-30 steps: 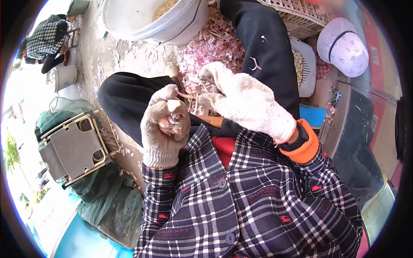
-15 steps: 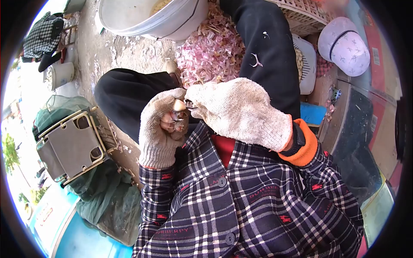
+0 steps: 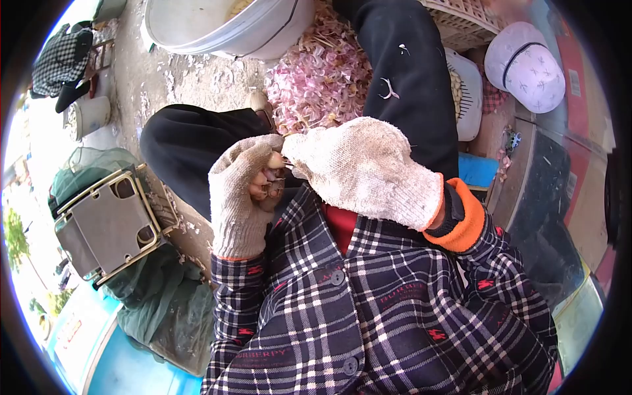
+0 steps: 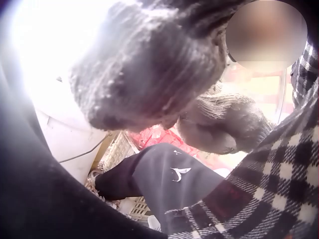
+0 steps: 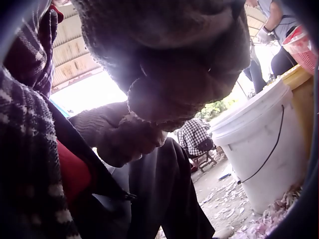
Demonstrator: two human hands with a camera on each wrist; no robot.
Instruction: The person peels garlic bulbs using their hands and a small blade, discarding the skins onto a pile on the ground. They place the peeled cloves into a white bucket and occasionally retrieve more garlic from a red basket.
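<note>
Both hands wear knitted work gloves and meet over my lap. My left hand [image 3: 258, 186] is curled round a small bunch of garlic cloves [image 3: 274, 162], with the bare fingertips showing. My right hand [image 3: 297, 157] has its fingertips bunched against the top clove and pinches at it; the back of the glove hides the exact grip. Seen from the left wrist, the left hand [image 4: 144, 74] fills the top and the right hand [image 4: 224, 124] sits just beyond. The right wrist view has the right hand [image 5: 169, 55] above the left hand [image 5: 119, 134].
A large white bucket [image 3: 217, 26] stands ahead on the ground, with a heap of pink garlic skins [image 3: 322, 76] beside it. A white basket of peeled cloves [image 3: 464, 99] and a white cap [image 3: 526, 66] lie to the right. A folded metal stool [image 3: 108, 224] is at the left.
My right hand came down from its raised spot and closed onto the garlic in my left hand. Both hands have drawn slightly nearer my chest.
</note>
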